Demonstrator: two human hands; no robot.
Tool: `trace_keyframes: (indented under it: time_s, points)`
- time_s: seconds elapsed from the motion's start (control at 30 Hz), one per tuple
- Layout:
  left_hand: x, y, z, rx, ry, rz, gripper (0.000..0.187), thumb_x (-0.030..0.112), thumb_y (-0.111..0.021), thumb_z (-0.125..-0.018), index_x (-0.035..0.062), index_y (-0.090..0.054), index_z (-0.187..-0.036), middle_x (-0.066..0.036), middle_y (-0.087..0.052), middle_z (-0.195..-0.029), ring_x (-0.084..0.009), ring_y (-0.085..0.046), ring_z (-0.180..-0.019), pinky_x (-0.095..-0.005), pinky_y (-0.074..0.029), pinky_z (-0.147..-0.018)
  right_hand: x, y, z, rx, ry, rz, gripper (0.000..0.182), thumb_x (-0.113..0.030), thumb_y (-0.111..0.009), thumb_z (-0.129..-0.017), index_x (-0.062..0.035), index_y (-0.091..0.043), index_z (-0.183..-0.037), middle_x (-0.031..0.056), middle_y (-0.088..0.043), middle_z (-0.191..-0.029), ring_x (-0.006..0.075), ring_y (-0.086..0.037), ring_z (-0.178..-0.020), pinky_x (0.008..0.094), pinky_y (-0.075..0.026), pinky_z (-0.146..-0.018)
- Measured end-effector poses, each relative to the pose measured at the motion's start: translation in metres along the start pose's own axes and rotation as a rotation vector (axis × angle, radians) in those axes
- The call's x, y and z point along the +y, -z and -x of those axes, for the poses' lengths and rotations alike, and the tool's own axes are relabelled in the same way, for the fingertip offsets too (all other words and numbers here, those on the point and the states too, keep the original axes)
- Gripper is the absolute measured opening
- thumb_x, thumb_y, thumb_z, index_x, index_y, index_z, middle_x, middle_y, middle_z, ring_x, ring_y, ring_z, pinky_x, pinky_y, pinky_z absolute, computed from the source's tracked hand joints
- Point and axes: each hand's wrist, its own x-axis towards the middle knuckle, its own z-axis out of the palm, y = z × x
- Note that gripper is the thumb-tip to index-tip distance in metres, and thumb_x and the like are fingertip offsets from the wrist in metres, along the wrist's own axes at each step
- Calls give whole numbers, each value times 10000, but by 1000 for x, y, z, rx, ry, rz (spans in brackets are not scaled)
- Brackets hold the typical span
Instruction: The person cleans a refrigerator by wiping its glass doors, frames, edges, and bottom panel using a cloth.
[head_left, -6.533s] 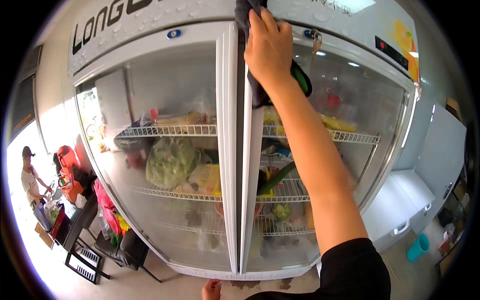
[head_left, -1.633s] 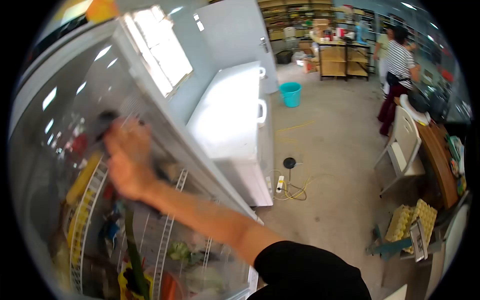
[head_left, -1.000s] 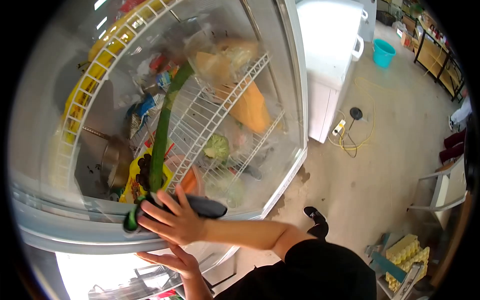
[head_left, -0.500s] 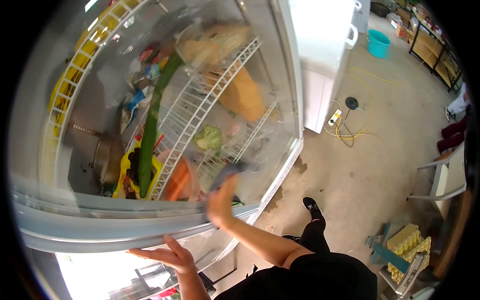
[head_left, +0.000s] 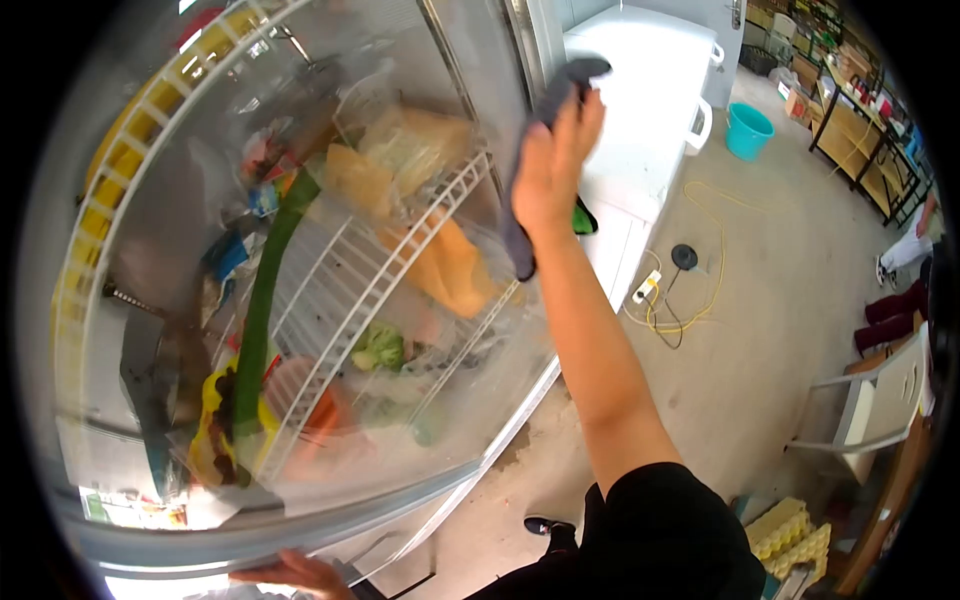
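My right hand [head_left: 548,180] presses a dark grey cloth [head_left: 522,235] against the upper side edge of the glass fridge door. Something green and black sticks out beside that wrist. At the bottom, my left hand [head_left: 300,572] touches the lower rim of the door frame [head_left: 270,530], its fingers partly hidden. Behind the glass are white wire shelves [head_left: 385,285], a long green vegetable [head_left: 262,300], a pale green vegetable [head_left: 378,347], an orange-brown package [head_left: 445,270] and a yellow bag [head_left: 205,425].
A white appliance [head_left: 640,90] stands beyond the door. On the floor are a teal bucket [head_left: 748,132], yellow cable and a power strip [head_left: 647,287]. At the right are a white chair [head_left: 880,395], egg trays [head_left: 790,535], a shelf rack and other people's legs.
My right hand has moved up with the cloth, from the lower glass to the upper side edge. My left hand sits lower in view. The whole view has shifted.
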Motion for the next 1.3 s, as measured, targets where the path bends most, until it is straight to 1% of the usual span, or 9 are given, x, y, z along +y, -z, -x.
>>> trace_keyframes:
  time_s: [0.2, 0.33, 0.37, 0.47, 0.67, 0.87, 1.03, 1.17, 1.3]
  points:
    - [4, -1, -2, 101, 6, -193, 783, 520, -328, -939, -13, -66, -1449, -269, -87, -1487, -405, -149, -1372, -522, -200, -1092, 99, 35, 113, -127, -329, 9, 544, -134, -362, -911, 78, -225, -1393, 269, -166, -1473, 421, -113, -1379, 468, -94, -1127]
    - [-35, 6, 36, 75, -126, -861, 712, 450, -194, -984, -99, -58, -1417, -280, -22, -1493, -386, -162, -1372, -540, -192, -1087, 174, 49, 224, -56, -420, -3, 482, -111, -328, -946, 77, -255, -1384, 246, -203, -1469, 372, -166, -1375, 420, -112, -1124]
    - [-22, -14, 58, 234, -354, -921, 510, 282, -340, -991, -73, -317, -1357, -277, -320, -1405, -394, -372, -1268, -506, -331, -1012, 195, 54, 253, -61, -441, -2, 507, -126, -335, -944, 106, -223, -1380, 265, -186, -1468, 387, -162, -1373, 428, -109, -1128]
    - [-15, -61, 153, 82, -56, -416, 768, 518, -315, -944, -8, -79, -1451, -245, -83, -1500, -378, -125, -1387, -517, -170, -1102, 253, 69, 346, -54, -549, 3, 531, -144, -346, -951, 135, -192, -1376, 280, -175, -1466, 396, -174, -1366, 429, -116, -1131]
    - [-128, -158, 316, 248, -32, -166, 709, 417, -351, -955, -33, -104, -1444, -222, -101, -1510, -338, -95, -1404, -447, -87, -1131, 347, 83, 451, -40, -529, -88, 523, -186, -333, -974, 113, -204, -1383, 282, -183, -1462, 376, -190, -1367, 419, -132, -1132]
    - [-133, -166, 315, 308, -213, -76, 662, 373, -319, -966, -64, -137, -1430, -260, -119, -1493, -388, -116, -1391, -470, -88, -1123, 246, 56, 338, 74, -256, -183, 489, -175, -405, -963, 111, -309, -1347, 265, -260, -1443, 372, -248, -1346, 411, -195, -1113]
    - [-112, -157, 304, 312, -270, -79, 567, 215, -362, -944, -165, -237, -1345, -373, -245, -1392, -506, -227, -1318, -589, -116, -1080, -26, 21, 198, 122, 595, -466, 357, -135, -518, -912, -3, -519, -1244, 185, -470, -1318, 321, -434, -1228, 391, -330, -1023]
    - [-115, -156, 304, 357, -296, -35, 493, 147, -347, -939, -126, -285, -1345, -334, -281, -1400, -473, -258, -1323, -586, -113, -1083, -190, -2, 250, 342, 1064, -589, 304, -124, -523, -853, -46, -589, -1139, 173, -514, -1163, 339, -483, -1108, 466, -384, -934]
    - [-118, -153, 305, 329, -284, -30, 480, 94, -350, -923, -125, -286, -1345, -332, -281, -1401, -474, -256, -1323, -586, -108, -1083, -216, 49, 362, -139, 995, -740, 356, -104, -520, -813, 74, -541, -1120, 202, -466, -1261, 393, -414, -1202, 522, -339, -975]
